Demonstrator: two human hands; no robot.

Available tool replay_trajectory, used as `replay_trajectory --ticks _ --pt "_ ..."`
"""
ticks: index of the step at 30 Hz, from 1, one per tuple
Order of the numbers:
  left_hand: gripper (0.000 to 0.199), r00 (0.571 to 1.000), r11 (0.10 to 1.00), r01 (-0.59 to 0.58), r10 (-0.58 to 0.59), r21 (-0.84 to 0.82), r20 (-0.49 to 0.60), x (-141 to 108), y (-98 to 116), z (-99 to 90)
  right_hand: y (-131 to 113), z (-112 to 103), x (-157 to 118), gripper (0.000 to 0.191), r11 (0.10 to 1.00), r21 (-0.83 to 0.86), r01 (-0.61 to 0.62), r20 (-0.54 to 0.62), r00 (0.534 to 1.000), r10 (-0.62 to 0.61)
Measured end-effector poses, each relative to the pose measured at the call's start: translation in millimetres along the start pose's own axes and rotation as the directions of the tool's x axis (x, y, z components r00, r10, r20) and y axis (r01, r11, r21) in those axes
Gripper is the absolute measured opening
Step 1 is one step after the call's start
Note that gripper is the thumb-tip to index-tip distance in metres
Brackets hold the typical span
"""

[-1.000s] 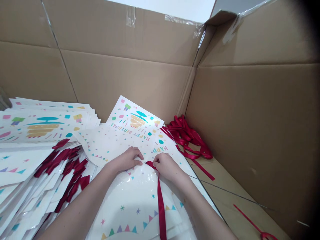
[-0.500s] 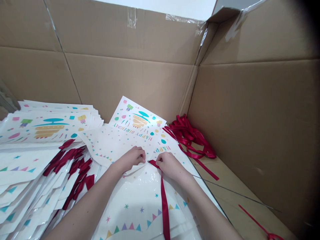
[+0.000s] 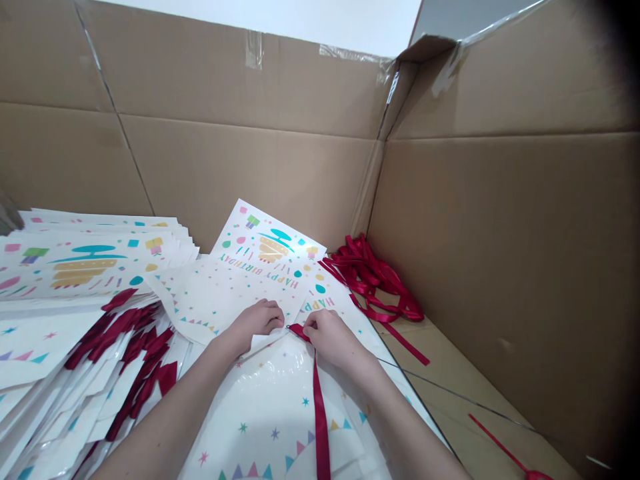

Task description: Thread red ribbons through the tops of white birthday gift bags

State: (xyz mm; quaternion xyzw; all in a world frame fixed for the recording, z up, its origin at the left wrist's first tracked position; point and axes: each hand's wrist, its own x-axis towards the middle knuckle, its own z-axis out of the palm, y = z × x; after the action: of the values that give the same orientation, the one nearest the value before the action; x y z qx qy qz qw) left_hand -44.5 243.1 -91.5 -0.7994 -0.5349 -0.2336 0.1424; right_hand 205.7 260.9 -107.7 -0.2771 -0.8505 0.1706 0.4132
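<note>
A white printed bag [image 3: 270, 407] with stars and coloured bunting lies in front of me, under both forearms. My left hand [image 3: 260, 323] is closed at its far edge, gripping a fold of the printed sheet. Beside it, my right hand [image 3: 327, 337] pinches a dark red ribbon [image 3: 321, 413] near a small dark-rimmed hole in that edge. From my right fingers the ribbon's long tail hangs down over the bag toward me. Beyond my hands lies a printed sheet [image 3: 270, 250] reading HAPPY BIRTHDAY, upside down to me.
On the left stands a stack of printed bags [image 3: 85, 267], with red ribbon ends [image 3: 130, 347] sticking out beside it. A tangled heap of red ribbon [image 3: 375, 273] sits at the back right. Cardboard walls [image 3: 250, 147] enclose the back and right. Another thin red strip [image 3: 495, 440] lies on the cardboard at the lower right.
The view has shifted slightly, so everything sits a little further left and lower. Both hands keep nearly the same pose at the bag's edge, the ribbon still pinched in the right.
</note>
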Motion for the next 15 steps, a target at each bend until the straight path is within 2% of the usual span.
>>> replay_trajectory --ticks 6,15 --pt "0.025 1.0 0.998 0.021 -0.02 -0.054 0.013 1.4 2.5 -0.5 -2.0 -1.0 -1.4 0.019 1.0 0.017 -0.022 0.018 1.0 0.022" --pt "0.026 0.999 0.997 0.032 -0.034 -0.073 -0.025 -1.7 5.0 2.0 -0.4 4.0 0.2 0.02 1.0 0.022 -0.003 -0.005 1.0 0.003"
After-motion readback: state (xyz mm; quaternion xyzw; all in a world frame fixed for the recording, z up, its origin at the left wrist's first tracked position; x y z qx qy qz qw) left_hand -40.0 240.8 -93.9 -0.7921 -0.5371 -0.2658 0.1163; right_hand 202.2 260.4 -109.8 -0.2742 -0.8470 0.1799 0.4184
